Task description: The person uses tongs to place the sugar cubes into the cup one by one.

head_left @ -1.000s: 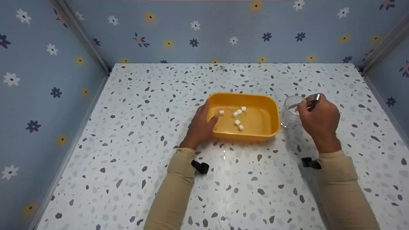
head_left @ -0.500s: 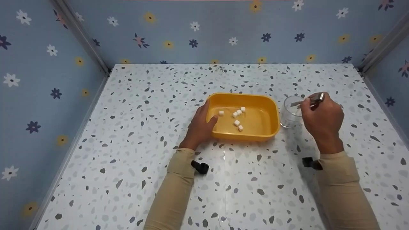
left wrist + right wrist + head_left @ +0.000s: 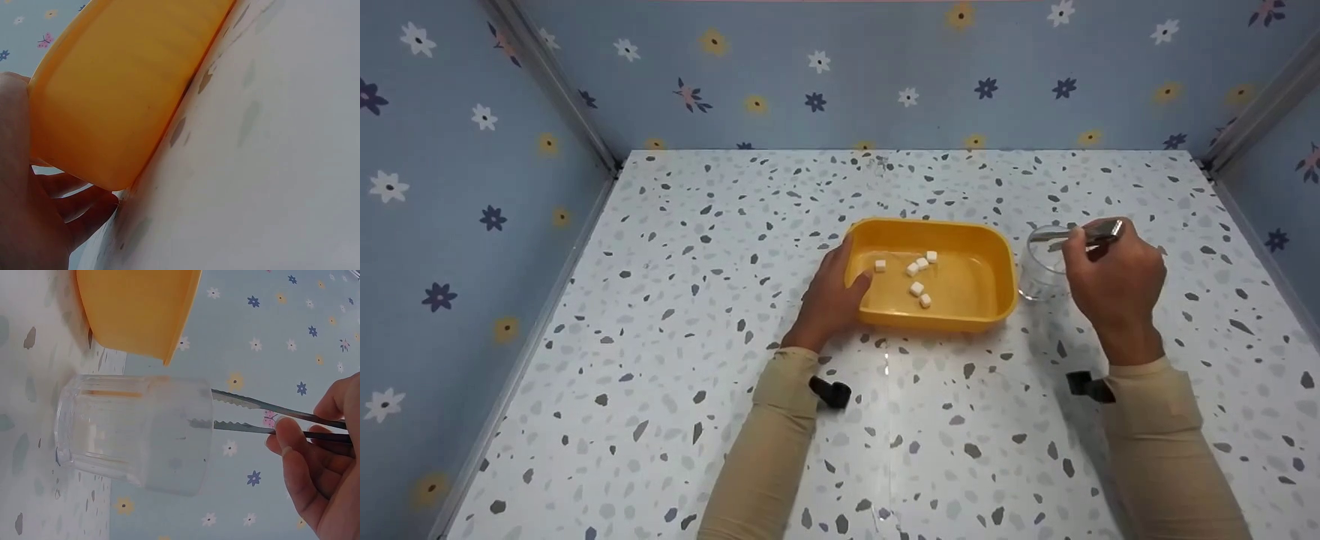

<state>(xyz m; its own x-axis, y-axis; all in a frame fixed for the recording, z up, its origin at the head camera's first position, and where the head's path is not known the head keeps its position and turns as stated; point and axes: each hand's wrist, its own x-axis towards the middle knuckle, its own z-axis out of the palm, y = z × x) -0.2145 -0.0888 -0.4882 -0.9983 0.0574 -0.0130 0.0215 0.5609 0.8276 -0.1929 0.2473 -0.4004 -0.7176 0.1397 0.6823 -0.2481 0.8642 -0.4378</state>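
My left hand (image 3: 831, 292) holds the left end of a yellow plastic tub (image 3: 934, 324), thumb over the rim and fingers along the outside wall. Several small white cubes (image 3: 916, 288) lie on the tub's floor. At the tub's right stands a clear glass (image 3: 174, 439), upright on the table. A whitish lump (image 3: 93, 436) shows blurred near its bottom. My right hand (image 3: 1117, 281) pinches metal tongs (image 3: 253, 405) with serrated tips. The tips are spread apart at the glass's mouth, one seen through its wall, with nothing between them.
A white speckled table (image 3: 675, 360) carries everything. Blue flowered panels (image 3: 870, 75) close off the back and both sides. The glass stands close beside the tub's right end. A black wrist camera (image 3: 831, 391) sits on the left sleeve.
My right hand has shifted slightly right, and the tongs over the glass now lie more level, with the tips apart. The left hand, tub and cubes stay put.
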